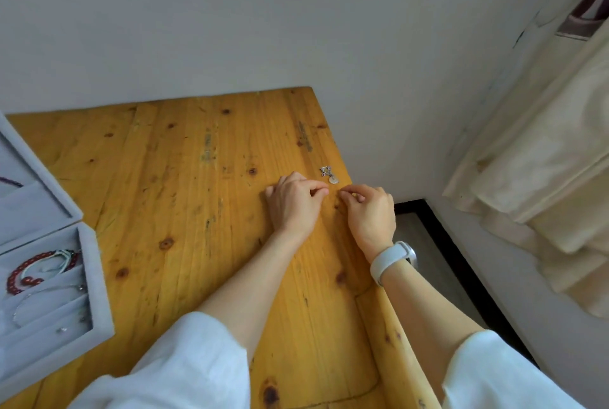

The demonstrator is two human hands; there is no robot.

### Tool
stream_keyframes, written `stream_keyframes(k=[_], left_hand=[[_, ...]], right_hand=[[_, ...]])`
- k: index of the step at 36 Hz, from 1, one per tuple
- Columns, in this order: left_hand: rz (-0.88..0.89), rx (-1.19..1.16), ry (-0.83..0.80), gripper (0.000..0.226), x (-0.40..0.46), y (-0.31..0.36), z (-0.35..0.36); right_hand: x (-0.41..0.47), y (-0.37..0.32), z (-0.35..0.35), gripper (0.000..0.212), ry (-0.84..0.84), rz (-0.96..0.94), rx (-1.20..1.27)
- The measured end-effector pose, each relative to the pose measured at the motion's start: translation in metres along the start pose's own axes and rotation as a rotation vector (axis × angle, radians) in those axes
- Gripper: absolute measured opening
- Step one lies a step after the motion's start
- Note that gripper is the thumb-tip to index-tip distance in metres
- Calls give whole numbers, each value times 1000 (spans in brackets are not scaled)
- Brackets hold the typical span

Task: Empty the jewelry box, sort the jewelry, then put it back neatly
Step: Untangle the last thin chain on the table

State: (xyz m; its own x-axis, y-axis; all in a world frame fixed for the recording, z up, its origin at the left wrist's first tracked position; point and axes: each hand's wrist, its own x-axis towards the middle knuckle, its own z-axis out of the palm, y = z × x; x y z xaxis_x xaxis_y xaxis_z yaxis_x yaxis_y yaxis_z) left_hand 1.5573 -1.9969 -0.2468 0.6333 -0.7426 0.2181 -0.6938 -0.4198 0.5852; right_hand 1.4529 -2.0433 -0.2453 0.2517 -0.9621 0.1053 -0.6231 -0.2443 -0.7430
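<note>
Nearest, two forearms in white sleeves (184, 366) reach out over a knotty yellow pine table (184, 178), the right wrist wearing a white-strapped watch (390, 262) whose face is turned away. At the left edge of the table the grey velvet jewelry box (95, 277) lies open; a red bead bracelet (26, 273) and a white cord bracelet (52, 260) sit in its near compartments, with thin silver pieces below them too small to name. Farther out, near the table's right edge, the left hand (291, 204) and right hand (370, 214) rest side by side, each with thumb and forefinger pinched together; what they pinch is too fine to make out. Just beyond the fingertips lies a small silver pendant chain (328, 174). Behind are a plain grey wall (230, 20) and cream curtains (543, 161) at right. No writing is legible anywhere.
</note>
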Motion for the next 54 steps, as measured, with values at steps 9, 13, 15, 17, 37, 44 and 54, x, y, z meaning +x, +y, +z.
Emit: stream_keyframes(k=[9, 13, 15, 17, 37, 44, 54], left_hand=[[62, 21, -19, 21, -3, -1, 1], [76, -14, 9, 27, -9, -3, -1], [85, -64, 11, 32, -15, -4, -5], [126, -87, -27, 37, -25, -7, -12], [117, 104, -88, 46, -241, -80, -111], [150, 178, -101, 39, -255, -84, -112], [152, 223, -104, 40, -252, -84, -111]], right_hand=[[-1, 1, 3, 19, 35, -6, 20], [-3, 3, 1, 23, 5, -17, 54], [-5, 4, -2, 26, -10, -25, 128], [-10, 5, -7, 28, -3, -53, 172], [-246, 35, -77, 29, -647, -596, 4], [-270, 55, -111, 26, -639, -576, -18], [-290, 65, -112, 13, -647, -814, -217]])
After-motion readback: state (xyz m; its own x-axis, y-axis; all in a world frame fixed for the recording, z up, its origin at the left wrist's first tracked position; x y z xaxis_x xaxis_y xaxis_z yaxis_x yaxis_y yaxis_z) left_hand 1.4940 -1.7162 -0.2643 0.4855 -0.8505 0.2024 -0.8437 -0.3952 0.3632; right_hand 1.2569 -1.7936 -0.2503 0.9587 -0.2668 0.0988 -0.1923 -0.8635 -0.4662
